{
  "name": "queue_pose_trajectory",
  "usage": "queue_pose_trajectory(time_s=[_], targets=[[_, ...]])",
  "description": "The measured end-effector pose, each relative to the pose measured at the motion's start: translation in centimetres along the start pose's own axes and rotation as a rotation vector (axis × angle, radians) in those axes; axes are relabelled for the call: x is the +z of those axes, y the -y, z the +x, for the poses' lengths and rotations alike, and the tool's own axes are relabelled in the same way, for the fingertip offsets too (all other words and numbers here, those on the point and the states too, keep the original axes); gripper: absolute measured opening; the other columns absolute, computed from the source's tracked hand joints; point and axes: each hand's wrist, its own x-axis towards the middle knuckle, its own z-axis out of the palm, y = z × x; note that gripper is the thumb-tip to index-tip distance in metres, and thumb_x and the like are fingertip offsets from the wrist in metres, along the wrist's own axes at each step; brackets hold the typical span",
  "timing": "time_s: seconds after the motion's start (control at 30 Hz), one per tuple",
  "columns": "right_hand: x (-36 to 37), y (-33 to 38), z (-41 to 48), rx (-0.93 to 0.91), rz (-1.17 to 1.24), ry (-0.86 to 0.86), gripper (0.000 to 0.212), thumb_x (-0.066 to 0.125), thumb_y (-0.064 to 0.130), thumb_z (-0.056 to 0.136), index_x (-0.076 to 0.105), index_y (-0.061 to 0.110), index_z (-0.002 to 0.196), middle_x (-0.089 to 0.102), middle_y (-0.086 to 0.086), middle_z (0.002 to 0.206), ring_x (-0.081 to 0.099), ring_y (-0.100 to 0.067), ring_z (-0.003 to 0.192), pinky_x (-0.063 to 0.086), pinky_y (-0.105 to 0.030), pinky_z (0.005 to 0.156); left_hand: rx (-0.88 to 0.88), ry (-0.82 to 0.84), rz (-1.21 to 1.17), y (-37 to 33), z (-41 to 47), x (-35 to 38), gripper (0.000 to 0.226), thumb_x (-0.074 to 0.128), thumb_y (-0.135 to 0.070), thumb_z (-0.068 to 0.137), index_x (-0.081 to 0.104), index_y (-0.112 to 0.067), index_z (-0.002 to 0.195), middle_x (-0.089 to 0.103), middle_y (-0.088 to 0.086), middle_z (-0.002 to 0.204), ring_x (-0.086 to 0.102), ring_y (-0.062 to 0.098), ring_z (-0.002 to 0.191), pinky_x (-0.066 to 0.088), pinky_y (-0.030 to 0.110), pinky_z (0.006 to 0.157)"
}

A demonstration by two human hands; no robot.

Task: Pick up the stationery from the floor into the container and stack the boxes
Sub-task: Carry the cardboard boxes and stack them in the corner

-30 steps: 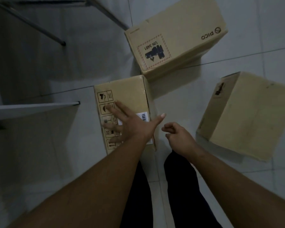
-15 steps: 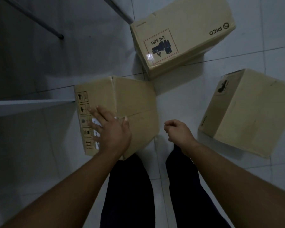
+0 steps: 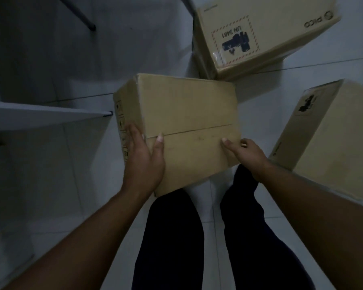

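Note:
A plain brown cardboard box [image 3: 184, 114] is held between both hands above my legs, its broad seamed face turned up. My left hand [image 3: 144, 160] grips its left side, thumb on top and fingers along the printed side. My right hand [image 3: 244, 152] grips its right near corner, thumb on the top face. A second box [image 3: 281, 45] with a PICO mark and a UN 3481 label lies on the floor at the far right. A third box [image 3: 340, 147] sits tilted on the floor at the right. No stationery or container is in view.
White tiled floor [image 3: 76, 206] spreads all around. A white shelf or table edge [image 3: 50, 116] juts in from the left. Dark metal legs [image 3: 80, 15] cross the top left. My dark trouser legs [image 3: 197, 237] are below the held box.
The box was tipped over from its narrow side onto its broad face and now sits higher in view. My right hand, idle before, took hold of its right corner. The left hand shifted to the side.

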Motion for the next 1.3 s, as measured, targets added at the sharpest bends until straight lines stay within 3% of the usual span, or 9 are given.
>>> queue_pose_trajectory(time_s=[0.1, 0.2, 0.33, 0.57, 0.73, 0.93, 1.13, 1.2, 1.3], targets=[[-2.2, 1.1, -2.5, -0.05, -0.001, -0.042, 0.101, 0.069, 0.072, 0.061, 0.039, 0.013, 0.139, 0.049, -0.006, 0.138, 0.053, -0.024, 0.116, 0.047, -0.035, 0.089, -0.005, -0.027, -0.057, -0.6, -1.1, -2.0, 0.064, 0.038, -0.049, 0.096, 0.017, -0.021, 0.149, 0.043, 0.006, 0.147, 0.045, 0.025, 0.131, 0.038, 0.042, 0.108], [-4.7, 2.5, -5.6, -0.112, 0.031, -0.058, 0.087, 0.072, 0.068, 0.06, 0.046, 0.017, 0.126, 0.054, -0.003, 0.125, 0.056, -0.02, 0.106, 0.049, -0.036, 0.084, -0.026, -0.101, -0.116, -2.0, -2.8, -4.1, 0.05, 0.039, -0.049, 0.096, 0.033, -0.029, 0.141, 0.058, 0.0, 0.131, 0.057, 0.021, 0.113, 0.043, 0.031, 0.094], [-7.7, 5.1, -10.7, -0.212, 0.13, 0.001, 0.061, 0.076, 0.065, 0.056, 0.046, 0.03, 0.097, 0.056, 0.005, 0.108, 0.057, -0.011, 0.096, 0.048, -0.028, 0.068, -0.092, -0.212, -0.194, -4.0, -6.3, -7.5, 0.044, 0.035, -0.056, 0.095, 0.043, -0.032, 0.132, 0.061, -0.004, 0.115, 0.055, 0.015, 0.097, 0.037, 0.027, 0.082], [-12.5, 9.9, -22.5, -0.274, 0.108, 0.192, 0.044, 0.076, 0.049, 0.071, 0.046, 0.036, 0.101, 0.059, 0.007, 0.112, 0.058, -0.019, 0.102, 0.05, -0.049, 0.081, -0.174, -0.393, -0.336, -6.9, -16.2, -13.3, 0.044, 0.036, -0.057, 0.094, 0.052, -0.029, 0.124, 0.058, -0.011, 0.109, 0.053, 0.009, 0.095, 0.036, 0.023, 0.081], [-14.2, 13.7, -31.7, -0.325, -0.005, 0.363, 0.055, 0.074, 0.043, 0.075, 0.039, 0.036, 0.117, 0.052, 0.001, 0.121, 0.057, -0.025, 0.106, 0.053, -0.057, 0.082, -0.258, -0.468, -0.523, -6.4, -25.5, -16.5, 0.039, 0.037, -0.053, 0.096, 0.059, -0.025, 0.112, 0.064, -0.009, 0.1, 0.059, 0.009, 0.092, 0.04, 0.015, 0.066], [-10.8, 15.0, -41.6, -0.419, -0.351, 0.516, 0.079, 0.079, 0.05, 0.067, 0.031, 0.037, 0.128, 0.048, 0.0, 0.126, 0.059, -0.025, 0.105, 0.059, -0.046, 0.073, -0.396, -0.597, -0.651, -2.6, -37.5, -19.0, 0.047, 0.037, -0.056, 0.094, 0.06, -0.023, 0.12, 0.063, 0.0, 0.113, 0.06, 0.02, 0.104, 0.047, 0.03, 0.087], [-3.4, 11.4, -50.1, -0.568, -0.68, 0.699, 0.089, 0.078, 0.055, 0.065, 0.033, 0.032, 0.138, 0.05, -0.003, 0.128, 0.06, -0.025, 0.105, 0.06, -0.041, 0.067, -0.617, -0.812, -0.716, 4.3, -49.5, -19.3, 0.051, 0.036, -0.055, 0.094, 0.058, -0.018, 0.122, 0.061, 0.01, 0.124, 0.058, 0.029, 0.109, 0.045, 0.035, 0.089], [-0.2, 8.9, -52.8, -0.6, -0.759, 0.779, 0.089, 0.078, 0.055, 0.065, 0.035, 0.029, 0.139, 0.051, -0.005, 0.128, 0.06, -0.027, 0.105, 0.059, -0.039, 0.064, -0.732, -0.882, -0.793, 7.2, -54.3, -18.9, 0.047, 0.039, -0.061, 0.09, 0.061, -0.02, 0.101, 0.062, 0.006, 0.105, 0.059, 0.027, 0.097, 0.047, 0.035, 0.081], [4.7, 4.8, -57.2, -0.638, -0.853, 0.841, 0.081, 0.075, 0.054, 0.07, 0.04, 0.024, 0.136, 0.054, -0.006, 0.125, 0.062, -0.027, 0.104, 0.06, -0.044, 0.065, -0.828, -0.961, -0.979, 11.6, -61.9, -17.6, 0.052, 0.045, -0.072, 0.08, 0.045, -0.023, 0.064, 0.051, -0.002, 0.067, 0.053, 0.019, 0.065, 0.037, 0.028, 0.055]])
